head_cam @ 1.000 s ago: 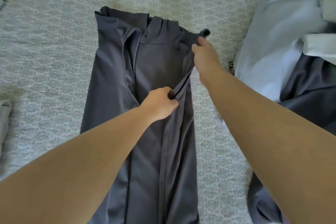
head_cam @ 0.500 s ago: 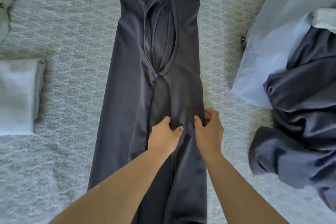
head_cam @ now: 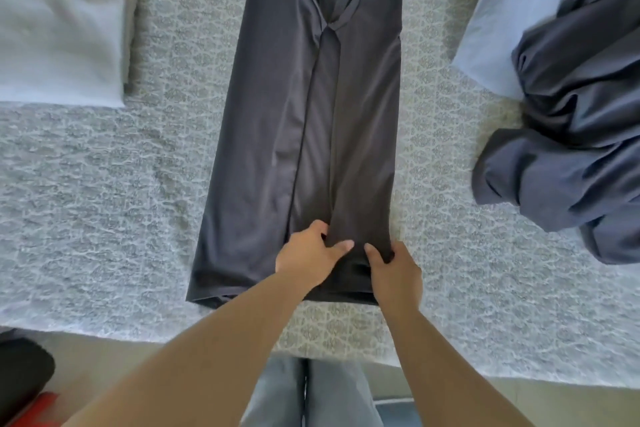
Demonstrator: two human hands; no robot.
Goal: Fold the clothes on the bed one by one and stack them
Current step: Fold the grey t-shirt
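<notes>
The dark garment [head_cam: 304,135] lies lengthwise mid-bed, its hem at six o'clock. The left hand [head_cam: 308,258] and right hand [head_cam: 394,274] each pinch the hem's right flap. Lifting unevenly could spring the side folds open or drag the garment askew.

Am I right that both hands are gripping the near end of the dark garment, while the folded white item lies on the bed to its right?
Not quite. The head view shows the left hand and right hand gripping the near end of the dark garment, but the folded white item lies on the bed to its left, not its right.
</notes>
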